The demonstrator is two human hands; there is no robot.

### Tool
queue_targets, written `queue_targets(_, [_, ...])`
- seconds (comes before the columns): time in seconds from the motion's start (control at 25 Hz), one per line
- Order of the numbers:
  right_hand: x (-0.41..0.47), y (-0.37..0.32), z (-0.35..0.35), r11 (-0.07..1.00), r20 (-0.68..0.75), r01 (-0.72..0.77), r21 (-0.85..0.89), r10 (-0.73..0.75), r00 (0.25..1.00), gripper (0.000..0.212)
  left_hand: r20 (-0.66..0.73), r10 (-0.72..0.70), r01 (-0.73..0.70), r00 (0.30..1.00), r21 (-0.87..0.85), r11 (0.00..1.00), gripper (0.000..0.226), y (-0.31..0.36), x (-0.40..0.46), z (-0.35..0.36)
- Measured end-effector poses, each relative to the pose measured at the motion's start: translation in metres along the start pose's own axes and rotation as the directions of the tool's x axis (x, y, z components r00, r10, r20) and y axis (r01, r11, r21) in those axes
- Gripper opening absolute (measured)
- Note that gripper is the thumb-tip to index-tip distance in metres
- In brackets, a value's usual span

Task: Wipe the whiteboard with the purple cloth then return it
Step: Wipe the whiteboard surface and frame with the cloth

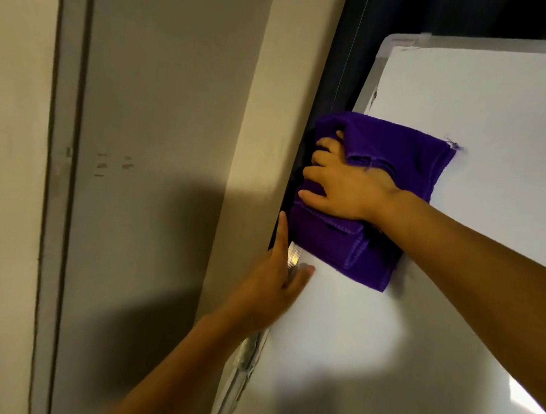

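Left hand (275, 283), lower centre of the frame: fingers extended and open, laid across the metal left frame edge (245, 359) of the white glossy whiteboard (472, 102), thumb on the board face. Judged purpose: steadying the board against wiping pressure.

Right hand (339, 186), centre: palm flat, fingers spread and pressing the folded purple microfibre cloth (399, 148) against the board near its left edge; upper fingers appear to be tucked under a fold, pinning rather than clenching. The cloth overhangs the frame slightly.

Beyond, the beige wall (162, 98) stands close on the left, limiting leftward travel. A dark gap (356, 32) lies behind the board, upper centre.
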State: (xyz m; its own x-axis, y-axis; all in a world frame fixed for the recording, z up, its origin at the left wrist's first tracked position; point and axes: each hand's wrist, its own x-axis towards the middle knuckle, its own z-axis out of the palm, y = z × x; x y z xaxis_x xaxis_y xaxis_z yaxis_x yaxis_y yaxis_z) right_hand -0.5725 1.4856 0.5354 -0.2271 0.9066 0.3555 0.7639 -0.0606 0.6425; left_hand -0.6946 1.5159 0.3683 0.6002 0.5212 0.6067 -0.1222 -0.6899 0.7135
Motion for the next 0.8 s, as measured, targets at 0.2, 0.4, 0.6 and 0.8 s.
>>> queue_targets(0.2, [-0.024,-0.033,0.010,0.999,0.061,0.046,0.028,-0.048,0.997,0.050,-0.030,0.033,-0.031,0.999,0.081,0.996,0.081,-0.003,-0.012,0.001])
queue_targets(0.4, [-0.038,-0.068,0.021,0.999,0.053,0.028,0.029,-0.029,0.998,0.051,-0.403,0.030,-0.060,0.915,-0.062,0.996,0.091,-0.032,-0.073,0.016])
queue_targets(0.6, [-0.057,-0.099,0.035,0.996,-0.041,-0.036,-0.079,0.032,0.999,0.049,-0.382,-0.337,0.260,0.861,-0.238,0.936,0.092,-0.053,-0.118,0.042])
queue_targets(0.8, [-0.078,-0.112,0.030,0.948,0.019,-0.094,-0.305,0.104,0.994,0.043,-0.327,-0.381,0.410,0.864,0.020,0.912,0.076,-0.050,-0.139,0.050])
